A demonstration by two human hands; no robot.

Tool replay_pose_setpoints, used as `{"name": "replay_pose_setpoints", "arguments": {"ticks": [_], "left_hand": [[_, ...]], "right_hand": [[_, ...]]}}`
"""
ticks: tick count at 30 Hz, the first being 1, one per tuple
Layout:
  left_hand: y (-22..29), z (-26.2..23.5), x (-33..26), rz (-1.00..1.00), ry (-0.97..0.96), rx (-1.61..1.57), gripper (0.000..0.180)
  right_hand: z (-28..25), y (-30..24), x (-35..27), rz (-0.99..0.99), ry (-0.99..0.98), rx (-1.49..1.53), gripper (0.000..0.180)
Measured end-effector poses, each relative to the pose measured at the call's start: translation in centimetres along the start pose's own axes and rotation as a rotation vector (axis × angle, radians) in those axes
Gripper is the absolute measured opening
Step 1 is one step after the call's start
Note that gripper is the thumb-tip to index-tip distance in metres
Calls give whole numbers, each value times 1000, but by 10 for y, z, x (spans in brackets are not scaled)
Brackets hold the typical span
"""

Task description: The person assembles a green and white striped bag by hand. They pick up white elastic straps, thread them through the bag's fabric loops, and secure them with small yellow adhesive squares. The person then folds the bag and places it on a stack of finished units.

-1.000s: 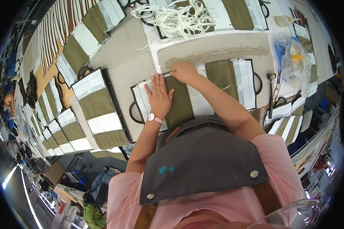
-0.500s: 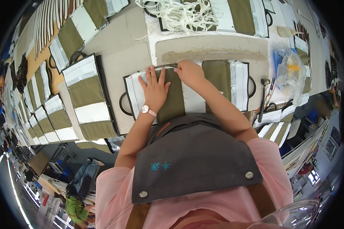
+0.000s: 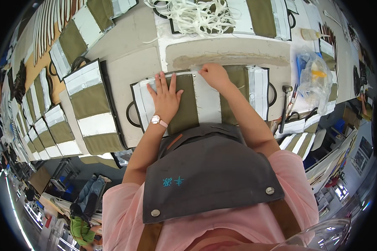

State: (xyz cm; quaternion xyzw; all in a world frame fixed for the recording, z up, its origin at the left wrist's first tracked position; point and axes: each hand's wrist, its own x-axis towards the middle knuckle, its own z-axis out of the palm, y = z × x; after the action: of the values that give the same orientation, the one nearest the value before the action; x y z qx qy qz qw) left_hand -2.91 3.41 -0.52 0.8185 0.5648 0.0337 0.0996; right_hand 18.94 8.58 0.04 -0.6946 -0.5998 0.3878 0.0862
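Observation:
A striped fabric bag panel (image 3: 207,104) in olive and white, with dark edging and a dark loop handle at each end, lies flat in front of me. My left hand (image 3: 165,100) rests on its left part, palm down and fingers spread toward the far edge. At the middle of that far edge, my right hand (image 3: 215,77) is closed against the panel. Whatever its fingers may hold is hidden.
A heap of white strips (image 3: 197,16) lies on another panel at the back. More striped panels (image 3: 95,111) lie to the left. On the right are a hammer (image 3: 285,108) and a clear plastic bag (image 3: 316,79). A person in green (image 3: 81,228) is at lower left.
My right hand has slid right along the panel's far edge. A white strip seen between my hands along that edge no longer shows clearly. My left hand stays spread on the panel.

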Motion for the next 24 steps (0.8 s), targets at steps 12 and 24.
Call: {"name": "replay_pose_setpoints", "arguments": {"ticks": [12,24], "left_hand": [[-7,11,-3,-36,112,-158,61],[-20,-2,-2,1,50,-192,52]], "right_hand": [[-19,-73,-38,-247,-233,198,23],[-16,-9,-3,-46,-60,72,26]]}}
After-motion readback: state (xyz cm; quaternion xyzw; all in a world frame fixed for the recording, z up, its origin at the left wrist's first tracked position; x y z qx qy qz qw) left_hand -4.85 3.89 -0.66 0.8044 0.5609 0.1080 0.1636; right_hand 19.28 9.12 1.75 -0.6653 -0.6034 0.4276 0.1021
